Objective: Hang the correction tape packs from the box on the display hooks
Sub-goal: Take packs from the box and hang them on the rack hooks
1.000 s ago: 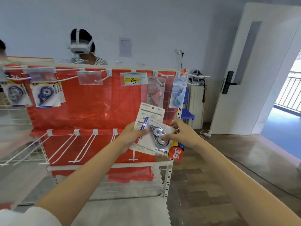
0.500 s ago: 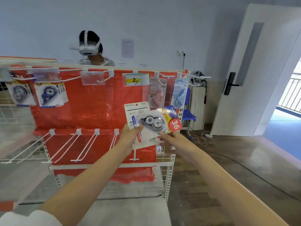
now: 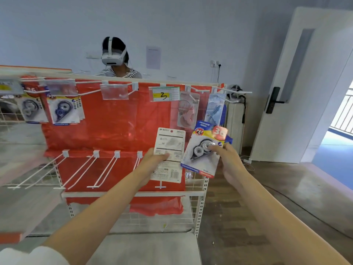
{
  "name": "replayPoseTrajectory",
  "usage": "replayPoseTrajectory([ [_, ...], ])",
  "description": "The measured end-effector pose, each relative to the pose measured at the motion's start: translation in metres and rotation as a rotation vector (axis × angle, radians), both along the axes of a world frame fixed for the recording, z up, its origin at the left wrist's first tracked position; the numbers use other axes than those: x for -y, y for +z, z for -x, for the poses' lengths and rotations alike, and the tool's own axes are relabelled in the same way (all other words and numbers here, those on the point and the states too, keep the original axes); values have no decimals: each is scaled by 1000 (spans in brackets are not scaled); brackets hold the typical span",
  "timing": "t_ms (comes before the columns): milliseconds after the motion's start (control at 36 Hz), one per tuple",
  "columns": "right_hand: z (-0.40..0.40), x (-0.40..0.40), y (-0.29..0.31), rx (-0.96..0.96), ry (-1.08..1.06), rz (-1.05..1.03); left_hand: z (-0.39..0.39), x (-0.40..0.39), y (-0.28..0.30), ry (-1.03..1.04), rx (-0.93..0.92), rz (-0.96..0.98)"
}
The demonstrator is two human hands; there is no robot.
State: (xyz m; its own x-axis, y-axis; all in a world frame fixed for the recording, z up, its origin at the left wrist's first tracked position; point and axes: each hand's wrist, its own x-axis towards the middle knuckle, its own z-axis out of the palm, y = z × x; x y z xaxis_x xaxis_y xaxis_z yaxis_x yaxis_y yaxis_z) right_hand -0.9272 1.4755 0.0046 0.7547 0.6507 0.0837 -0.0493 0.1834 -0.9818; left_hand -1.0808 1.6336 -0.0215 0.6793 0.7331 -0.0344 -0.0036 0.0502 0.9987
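Two packs in hand: left hand [image 3: 152,161] holds a white card-backed correction tape pack [image 3: 169,153] showing its printed back and barcode; right hand [image 3: 228,159] holds a colourful blister-carded correction tape pack [image 3: 204,150] with a red "36" badge and a black-and-silver dispenser under clear plastic.
Fingers: left thumb clamped across the white card's face, other fingers hidden behind it; right fingertips pinch the blister pack at its right edge.
Location: both packs are in the air in front of the red-backed white wire display rack [image 3: 201,194], just beside each other, not on a hook.
Handling: looks light; the card will likely flex, the blister is stiffer and probably slick. Crush risk on the clear bubble.
Grip point: take the lower card edge so the hang hole at the top stays clear.
Hooks: the lower row of white wire display hooks [image 3: 104,171] is bare; matching packs [image 3: 64,109] hang upper left.
Box: not in view.
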Motion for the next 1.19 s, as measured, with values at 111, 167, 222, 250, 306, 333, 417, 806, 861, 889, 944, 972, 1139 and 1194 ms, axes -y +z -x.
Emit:
replayPoseTrajectory([
  [111,7,-2,-1,-98,83,18,-4,-4,0,34,63,64],
  [167,13,-5,-1,-156,125,5,-8,-6,-1,69,98,123],
  [222,21,-8,0,-200,152,-2,-12,-6,-2,94,144,187],
  [250,23,-10,0,-218,162,-18,-13,-6,-3,81,167,219],
  [306,26,-13,-1,-254,179,-44,-16,-5,-3,48,218,283],
  [333,28,-15,-1,-261,193,-54,-18,-3,-4,45,253,318],
  [417,33,-20,0,-216,273,-100,-22,9,1,-8,368,397],
  [806,28,-20,-1,42,217,129,-5,29,20,-603,416,582],
  [861,24,-18,-1,78,202,154,0,27,22,-682,383,502],
  [889,23,-17,-1,99,201,165,2,26,23,-668,341,446],
  [944,21,-16,0,138,199,165,4,18,20,-653,265,367],
  [972,20,-15,1,153,200,158,4,12,16,-653,221,344],
  [1139,12,-9,2,235,146,101,5,0,6,-542,129,236],
  [1194,10,-8,2,218,109,59,4,0,5,-448,134,237],
])
